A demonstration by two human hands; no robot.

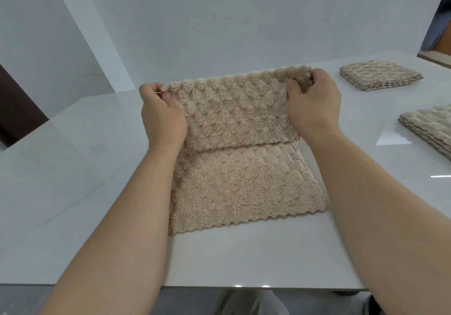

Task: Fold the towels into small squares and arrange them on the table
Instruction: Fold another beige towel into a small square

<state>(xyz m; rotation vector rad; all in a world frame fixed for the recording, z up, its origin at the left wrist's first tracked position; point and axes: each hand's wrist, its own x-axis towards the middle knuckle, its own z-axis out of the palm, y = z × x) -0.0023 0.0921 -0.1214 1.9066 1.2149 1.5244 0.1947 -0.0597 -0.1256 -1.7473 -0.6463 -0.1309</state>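
Your arms outstretched; left grip (162,114) and right grip (313,104) each pinch upper corner of fluffy, bobbled beige towel (234,119), scalloped hem on glossy tabletop (73,168) below grips

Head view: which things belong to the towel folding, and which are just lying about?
Job: towel, held at its raised corners by left hand and right hand; folded towel at far right; towel pile at right edge; table.
Lying about: dark panel at left; wooden furniture at top right, both off the table.
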